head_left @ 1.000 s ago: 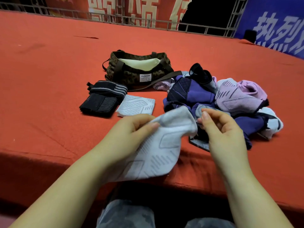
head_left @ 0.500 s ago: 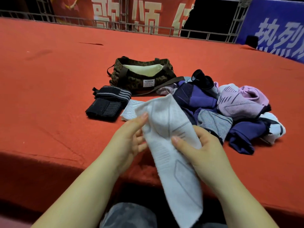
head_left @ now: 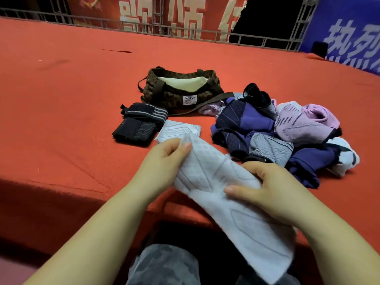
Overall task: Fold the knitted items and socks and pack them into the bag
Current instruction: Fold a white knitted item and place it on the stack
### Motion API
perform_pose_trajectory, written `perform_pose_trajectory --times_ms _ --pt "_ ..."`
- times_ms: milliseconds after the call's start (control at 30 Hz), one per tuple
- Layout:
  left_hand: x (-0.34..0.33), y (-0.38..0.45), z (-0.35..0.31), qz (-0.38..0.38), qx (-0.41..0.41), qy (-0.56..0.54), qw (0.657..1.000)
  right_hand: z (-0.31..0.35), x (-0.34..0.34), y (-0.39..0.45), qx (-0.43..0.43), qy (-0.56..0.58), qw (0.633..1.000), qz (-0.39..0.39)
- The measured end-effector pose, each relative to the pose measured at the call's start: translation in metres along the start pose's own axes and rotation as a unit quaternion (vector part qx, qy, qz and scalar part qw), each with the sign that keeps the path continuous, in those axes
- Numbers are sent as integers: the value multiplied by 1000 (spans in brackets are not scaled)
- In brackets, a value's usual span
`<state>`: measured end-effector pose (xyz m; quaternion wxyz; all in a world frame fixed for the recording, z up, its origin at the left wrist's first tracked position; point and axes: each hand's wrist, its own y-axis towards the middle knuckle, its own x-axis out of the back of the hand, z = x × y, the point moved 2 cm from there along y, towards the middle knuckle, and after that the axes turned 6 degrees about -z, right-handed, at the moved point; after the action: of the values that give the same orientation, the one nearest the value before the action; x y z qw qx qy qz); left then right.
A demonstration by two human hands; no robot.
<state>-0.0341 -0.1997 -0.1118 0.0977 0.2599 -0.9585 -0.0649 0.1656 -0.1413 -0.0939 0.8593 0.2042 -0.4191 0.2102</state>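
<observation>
Left arm: I'm reaching it in bare from the lower left, forearm slanting up toward the middle.
Left hand (head_left: 164, 161): I'm curling the fingers and pressing the thumb tip down, pinching the upper end of the white sock (head_left: 222, 192).
Right arm: I'm bringing it in bare from the lower right, forearm angling up and to the left.
Right hand (head_left: 273, 190): I'm gripping the sock's middle, thumb lying across its top face, fingers wrapping its far edge.
Legs: I'm sitting with grey patterned trousers (head_left: 164, 266) showing below the hands.
</observation>
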Motion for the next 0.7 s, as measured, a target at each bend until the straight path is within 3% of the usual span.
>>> perform_pose_trajectory --times_ms 167,267,367,500,567,633,700 --pt "16 4 14 -95 59 17 994 -32 3 4 -119 -56 991 33" --pt "22 5 26 -88 99 57 990 -49 2 3 -172 59 983 -2" --pt "23 3 27 -63 163 -3 985 -64 -9 3 -196 196 958 -77" --pt "26 4 25 -37 188 -73 979 -63 -13 4 -194 211 951 -117" --pt "31 8 29 -67 161 -10 985 -59 -12 5 -192 200 951 -135" --pt "31 9 31 -91 108 143 980 -51 -14 3 -161 128 964 -167" --pt "23 1 29 -88 3 320 943 -39 -20 -2 -89 12 975 -204"
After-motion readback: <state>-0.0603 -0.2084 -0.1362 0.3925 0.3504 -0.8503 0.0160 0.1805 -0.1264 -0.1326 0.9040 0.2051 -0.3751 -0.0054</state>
